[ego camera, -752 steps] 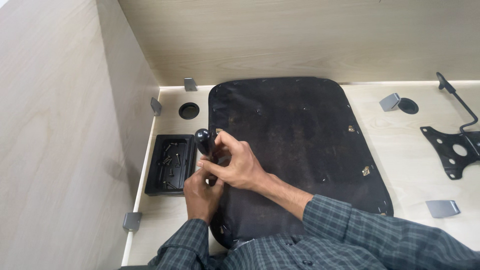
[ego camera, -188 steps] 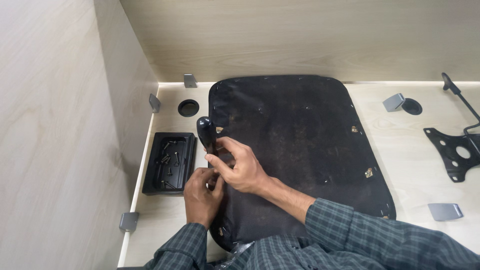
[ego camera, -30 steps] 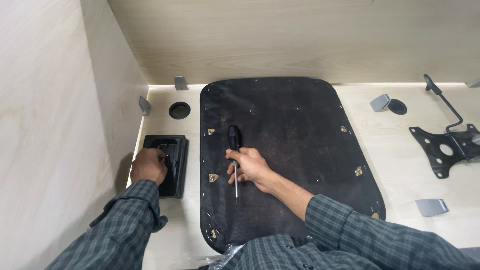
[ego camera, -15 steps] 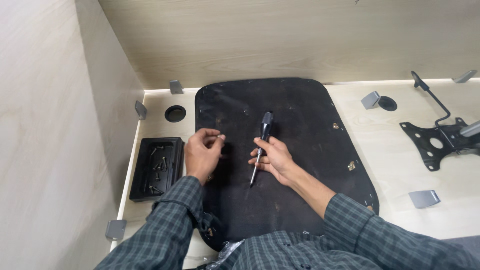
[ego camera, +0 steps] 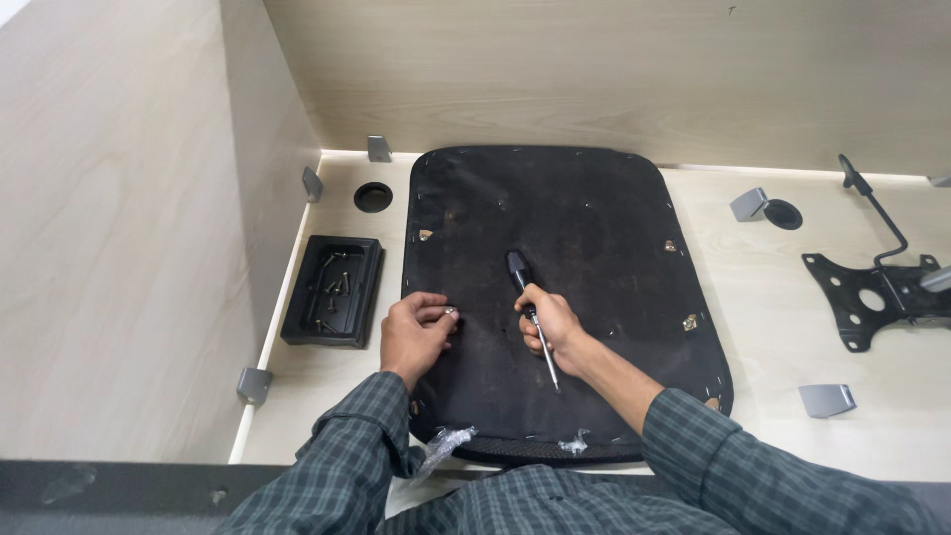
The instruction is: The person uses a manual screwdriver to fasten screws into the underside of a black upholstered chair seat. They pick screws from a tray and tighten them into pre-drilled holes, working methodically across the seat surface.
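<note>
Between the left hand's [ego camera: 416, 335] pinching fingers sits a small screw [ego camera: 449, 313]; right hand [ego camera: 551, 323] grips a screwdriver [ego camera: 531, 314].

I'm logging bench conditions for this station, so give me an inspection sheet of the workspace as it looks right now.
Surface: light wood-grain bench, walled at the left and back.
Job's things: black seat base panel lying flat, with small metal brackets on it; screwdriver lying on the panel under the right hand; small screw pinched in the left hand.
Clutter: black tray of screws left of the panel; black chair mechanism plate with lever at the right; scraps of clear plastic wrap at the near edge.
Grippers: both hands resting on the panel.
Cables: nothing seen.
Surroundings: grey corner brackets and two round holes in the bench.
</note>
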